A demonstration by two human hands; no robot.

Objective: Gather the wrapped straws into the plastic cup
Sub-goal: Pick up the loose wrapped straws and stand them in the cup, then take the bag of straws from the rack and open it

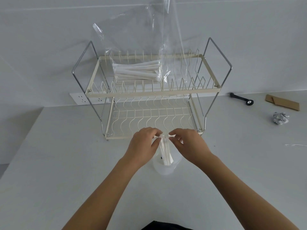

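Note:
A clear plastic cup [164, 169] stands on the grey table just in front of the dish rack. Several white wrapped straws [165, 151] stand in it, leaning up toward the rack. My left hand [142, 145] and my right hand [187, 143] meet over the cup, and both pinch the top ends of these straws between thumb and fingers. A bundle of more wrapped straws [136, 70] lies inside a clear plastic bag [132, 39] on the rack's upper shelf.
The cream two-tier wire dish rack [94, 94] stands against the wall; its lower shelf holds nothing. At the right lie a black wheeled part [240, 98], a cardboard piece [282, 102] and a crumpled foil ball [280, 118]. A wall socket [81, 99] sits behind the rack.

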